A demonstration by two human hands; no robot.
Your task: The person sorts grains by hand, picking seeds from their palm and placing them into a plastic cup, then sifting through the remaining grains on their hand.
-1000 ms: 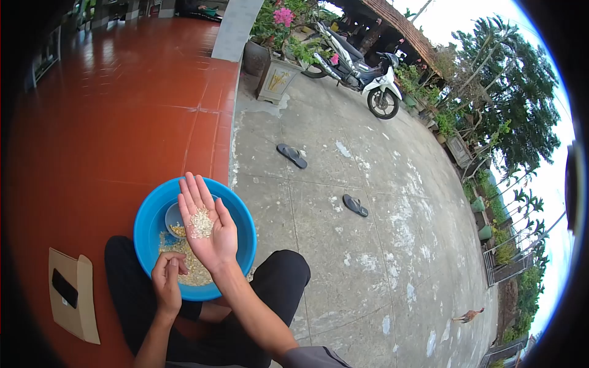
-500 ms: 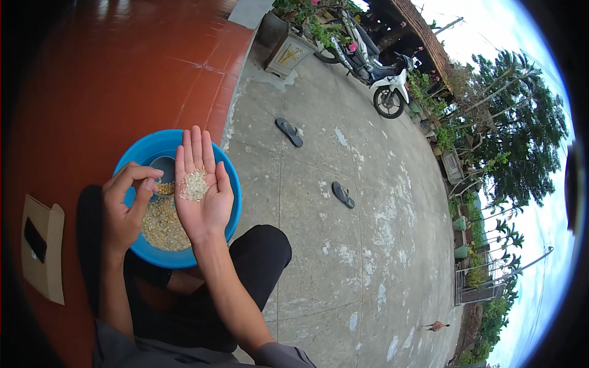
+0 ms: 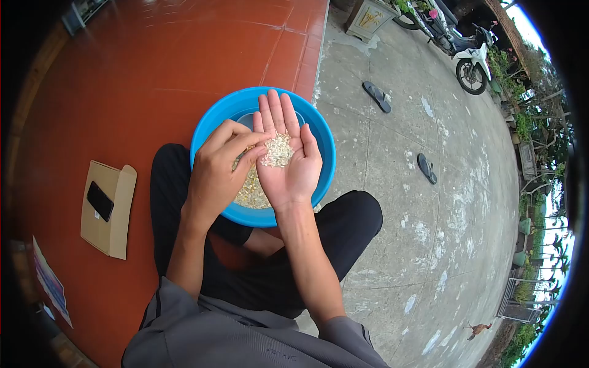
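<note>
My right hand (image 3: 291,165) lies palm up over the blue basin (image 3: 327,138), its fingers stretched out, with a small heap of pale grain (image 3: 278,150) on the palm. My left hand (image 3: 224,162) reaches over from the left, thumb and fingertips brought close together at the heap's left edge; whatever is between them is too small to make out. Below both hands, yellowish grain (image 3: 252,193) covers part of the basin's bottom. A bowl (image 3: 245,119) inside the basin is mostly hidden behind my hands.
A black phone (image 3: 100,201) rests on a cardboard piece (image 3: 118,230) on the red tiles to the left. Two dark sandals (image 3: 377,97) (image 3: 426,168) lie apart on the concrete. A motorbike (image 3: 471,61) and a planter (image 3: 369,18) stand farther off; a chicken (image 3: 478,330) is at lower right.
My left hand has risen and moved right, to the grain on my right palm. The view has shifted, so the basin appears farther right and higher.
</note>
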